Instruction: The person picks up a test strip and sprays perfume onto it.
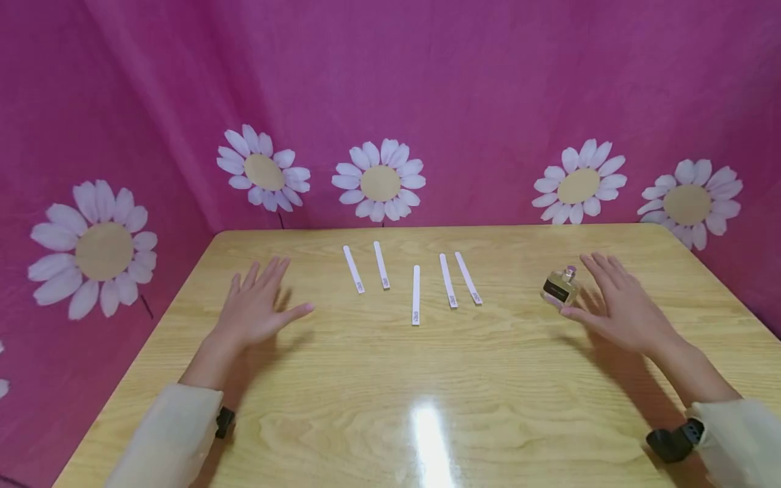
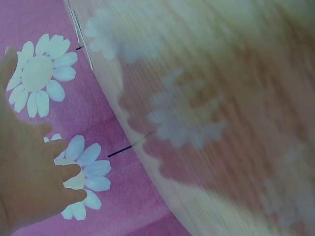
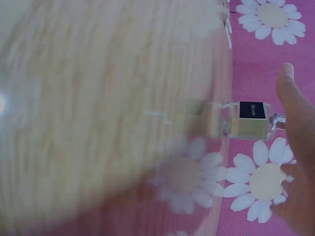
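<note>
- Left hand (image 1: 253,308) spread above the wood-grained table (image 1: 342,379);
- right hand (image 1: 625,305) spread just beside the perfume bottle (image 1: 559,288) standing there; whether touching, I can't tell;
- five white strips (image 1: 416,295) between the hands.

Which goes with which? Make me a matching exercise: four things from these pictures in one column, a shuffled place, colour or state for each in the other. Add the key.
Things:
1. bottle
2. strips
3. cloth
4. left hand

Descriptions:
A. magenta, printed with flowers
B. holding nothing, above the table's left part
C. close by the right hand
D. white, five in all

Pairs: 1-C, 2-D, 3-A, 4-B
</note>
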`<state>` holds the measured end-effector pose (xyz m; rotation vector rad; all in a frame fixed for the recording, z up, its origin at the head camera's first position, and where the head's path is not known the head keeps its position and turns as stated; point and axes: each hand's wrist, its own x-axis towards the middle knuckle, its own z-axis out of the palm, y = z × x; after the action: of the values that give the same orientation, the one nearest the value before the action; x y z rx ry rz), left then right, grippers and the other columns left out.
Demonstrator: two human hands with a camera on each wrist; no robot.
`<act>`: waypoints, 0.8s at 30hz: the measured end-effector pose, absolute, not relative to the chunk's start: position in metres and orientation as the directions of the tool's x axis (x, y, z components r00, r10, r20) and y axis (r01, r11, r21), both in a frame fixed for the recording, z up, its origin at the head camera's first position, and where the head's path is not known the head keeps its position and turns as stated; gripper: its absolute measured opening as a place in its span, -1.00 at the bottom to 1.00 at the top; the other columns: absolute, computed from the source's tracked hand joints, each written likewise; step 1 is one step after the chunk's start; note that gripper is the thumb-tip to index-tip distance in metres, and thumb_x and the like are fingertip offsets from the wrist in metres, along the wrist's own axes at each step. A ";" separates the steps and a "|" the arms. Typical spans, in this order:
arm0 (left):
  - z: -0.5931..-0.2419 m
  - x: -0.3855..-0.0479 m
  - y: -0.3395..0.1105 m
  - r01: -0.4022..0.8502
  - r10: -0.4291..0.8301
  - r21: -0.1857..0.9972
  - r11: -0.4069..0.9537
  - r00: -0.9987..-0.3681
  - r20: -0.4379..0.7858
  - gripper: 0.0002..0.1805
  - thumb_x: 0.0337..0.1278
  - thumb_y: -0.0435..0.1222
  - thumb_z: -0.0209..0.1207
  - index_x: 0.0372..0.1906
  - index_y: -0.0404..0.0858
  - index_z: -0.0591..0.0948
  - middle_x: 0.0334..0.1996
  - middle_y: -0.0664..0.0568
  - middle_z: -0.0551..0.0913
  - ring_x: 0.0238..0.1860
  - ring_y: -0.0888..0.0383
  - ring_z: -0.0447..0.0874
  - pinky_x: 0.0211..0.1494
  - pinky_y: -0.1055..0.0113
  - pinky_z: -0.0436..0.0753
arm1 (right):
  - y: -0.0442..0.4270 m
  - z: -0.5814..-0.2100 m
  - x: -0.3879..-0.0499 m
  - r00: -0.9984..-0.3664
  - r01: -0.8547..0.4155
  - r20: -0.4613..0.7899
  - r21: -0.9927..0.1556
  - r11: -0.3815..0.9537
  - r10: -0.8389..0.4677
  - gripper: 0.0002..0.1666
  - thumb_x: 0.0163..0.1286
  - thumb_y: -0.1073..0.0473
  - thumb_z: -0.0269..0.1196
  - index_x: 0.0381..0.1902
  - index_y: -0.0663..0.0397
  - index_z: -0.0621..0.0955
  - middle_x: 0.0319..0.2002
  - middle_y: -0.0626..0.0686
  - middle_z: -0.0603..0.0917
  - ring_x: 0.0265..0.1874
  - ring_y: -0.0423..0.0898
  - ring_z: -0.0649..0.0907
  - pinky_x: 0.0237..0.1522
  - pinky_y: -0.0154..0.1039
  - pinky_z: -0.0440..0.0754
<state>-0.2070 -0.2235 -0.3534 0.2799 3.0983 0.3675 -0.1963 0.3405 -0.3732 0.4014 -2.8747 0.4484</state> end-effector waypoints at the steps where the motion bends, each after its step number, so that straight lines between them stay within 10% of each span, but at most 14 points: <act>1: -0.353 -0.208 -0.223 0.179 0.181 0.237 0.955 -0.983 0.013 0.11 0.08 0.42 -0.07 0.55 -0.12 -0.15 0.56 -0.17 -0.12 0.53 -0.32 -0.27 0.49 -0.36 -0.30 | 0.340 -0.373 -0.198 -0.937 -0.313 0.249 -0.287 0.905 -0.245 0.19 0.15 -0.20 0.36 0.52 0.11 0.01 0.47 0.40 0.07 0.49 0.36 -0.04 0.39 0.42 -0.01; 14: -0.364 -0.230 -0.217 0.285 0.286 0.274 0.918 -0.958 0.040 0.03 0.15 0.23 0.08 0.52 -0.25 -0.03 0.53 -0.25 -0.04 0.53 -0.25 -0.12 0.52 -0.29 -0.04 | 0.336 -0.381 -0.215 -0.862 -0.475 0.371 -0.357 0.804 -0.344 0.06 -0.01 0.12 0.52 0.39 0.21 0.26 0.25 0.40 0.44 0.18 0.39 0.45 0.06 0.31 0.44; 19: -0.369 -0.238 -0.215 0.312 0.314 0.345 0.885 -0.948 0.052 -0.02 0.15 0.14 0.14 0.50 -0.29 0.03 0.50 -0.29 0.05 0.51 -0.25 -0.04 0.53 -0.23 0.00 | 0.336 -0.389 -0.221 -0.810 -0.529 0.467 -0.319 0.787 -0.355 -0.07 -0.08 0.22 0.55 0.25 0.26 0.40 0.05 0.29 0.62 -0.03 -0.06 0.61 -0.06 0.06 0.60; 24: -0.373 -0.245 -0.211 0.338 0.338 0.378 0.862 -0.939 0.069 -0.06 0.16 0.09 0.17 0.48 -0.32 0.09 0.48 -0.28 0.12 0.50 -0.24 0.02 0.53 -0.22 0.03 | 0.336 -0.391 -0.223 -0.818 -0.525 0.477 -0.393 0.755 -0.321 -0.19 -0.02 0.26 0.51 0.21 0.26 0.45 -0.08 0.25 0.68 -0.11 -0.70 0.38 -0.07 -0.71 0.53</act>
<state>-0.2451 -0.2105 -0.3731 0.5501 3.0313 0.6162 -0.2233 0.3361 -0.3907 0.6478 -2.5700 0.7384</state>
